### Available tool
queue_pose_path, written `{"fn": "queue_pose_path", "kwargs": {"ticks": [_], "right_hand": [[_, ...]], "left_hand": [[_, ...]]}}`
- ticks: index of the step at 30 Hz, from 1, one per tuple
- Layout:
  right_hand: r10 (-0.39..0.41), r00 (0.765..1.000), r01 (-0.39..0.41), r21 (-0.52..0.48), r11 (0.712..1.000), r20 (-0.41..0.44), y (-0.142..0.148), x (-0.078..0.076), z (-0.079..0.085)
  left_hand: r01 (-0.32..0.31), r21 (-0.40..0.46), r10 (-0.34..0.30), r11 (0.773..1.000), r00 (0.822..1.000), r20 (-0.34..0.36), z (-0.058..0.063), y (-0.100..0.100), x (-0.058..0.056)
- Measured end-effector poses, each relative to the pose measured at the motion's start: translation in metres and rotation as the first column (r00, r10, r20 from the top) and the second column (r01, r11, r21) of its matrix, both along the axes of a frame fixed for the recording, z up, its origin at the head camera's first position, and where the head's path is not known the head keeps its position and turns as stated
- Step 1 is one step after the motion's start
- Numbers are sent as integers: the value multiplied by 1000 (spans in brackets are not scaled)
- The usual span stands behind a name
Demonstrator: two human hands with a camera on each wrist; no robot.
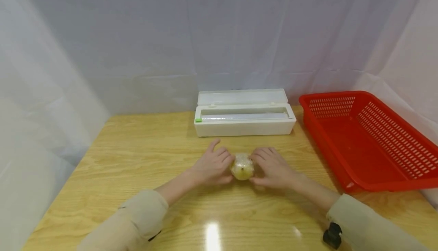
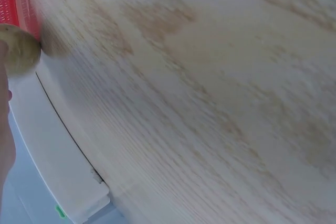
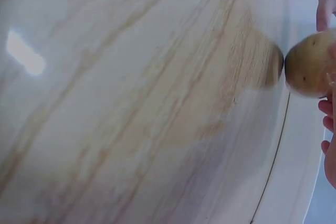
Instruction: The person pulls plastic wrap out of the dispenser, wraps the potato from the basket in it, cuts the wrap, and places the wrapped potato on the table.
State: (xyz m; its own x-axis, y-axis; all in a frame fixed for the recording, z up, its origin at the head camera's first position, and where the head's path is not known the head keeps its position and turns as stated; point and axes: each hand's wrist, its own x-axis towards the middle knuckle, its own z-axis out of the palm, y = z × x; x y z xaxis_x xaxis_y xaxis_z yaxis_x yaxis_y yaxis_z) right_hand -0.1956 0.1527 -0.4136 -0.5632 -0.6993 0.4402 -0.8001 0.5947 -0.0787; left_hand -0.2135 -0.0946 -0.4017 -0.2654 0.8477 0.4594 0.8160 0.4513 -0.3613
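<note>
A yellowish potato [image 1: 242, 172] covered with crinkled clear plastic film sits between both hands over the table. My left hand [image 1: 215, 166] holds its left side, fingertips and thumb against it, with the index finger raised away. From the other side, my right hand [image 1: 273, 169] grips it with bent fingers above and the thumb below. In the right wrist view the potato [image 3: 307, 69] shows small dark spots, with fingers beside it. The left wrist view catches the potato [image 2: 21, 51] only at its left edge. Behind the hands stands a white cling film dispenser [image 1: 244, 129], its lid raised and a roll inside.
A red plastic basket [image 1: 328, 144] with perforated sides stands at the right of the wooden table [image 1: 143, 144]. A green slider [image 1: 198, 120] sits at the dispenser's left end. White sheeting [image 1: 154, 34] hangs behind and at both sides.
</note>
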Motion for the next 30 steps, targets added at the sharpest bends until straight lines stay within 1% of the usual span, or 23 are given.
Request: {"fn": "queue_pose_path", "kwargs": {"ticks": [3,6,8,10,14,16,18,20,22,25,27,30], "right_hand": [[21,999,-21,-12,1000,32,1,1,2],[32,998,-31,-18,999,54,1,1,3],[24,998,-22,-17,1000,64,1,1,3],[-3,997,4,-9,1000,75,1,-1,3],[-82,991,83,-5,997,103,0,-4,4],[-128,982,132,-20,991,138,-2,-5,5],[-166,972,175,-40,984,167,-4,-7,6],[-188,966,201,-60,978,180,-5,-9,7],[-191,966,205,-68,976,174,-7,-11,8],[-194,968,202,-33,979,156,-9,-11,9],[-206,967,206,17,978,151,-11,-11,9],[-232,959,220,90,971,162,-12,-10,8]], "left_hand": [[39,1,-39,999,999,14,2,-2,1],[61,3,-61,998,998,27,3,-3,1],[57,12,-57,998,998,25,3,-3,1],[43,28,-44,999,999,20,4,-3,0],[6,63,-6,998,1000,4,6,-1,-1],[-13,71,12,997,1000,13,6,0,-3],[-37,68,34,997,999,39,7,1,-4],[-69,52,65,996,995,82,7,2,-6],[-103,29,97,994,985,140,7,3,-7],[-151,-16,151,988,965,215,8,5,-7],[-175,-43,180,984,955,238,7,5,-8],[-204,-73,216,976,946,241,6,7,-8]]}}
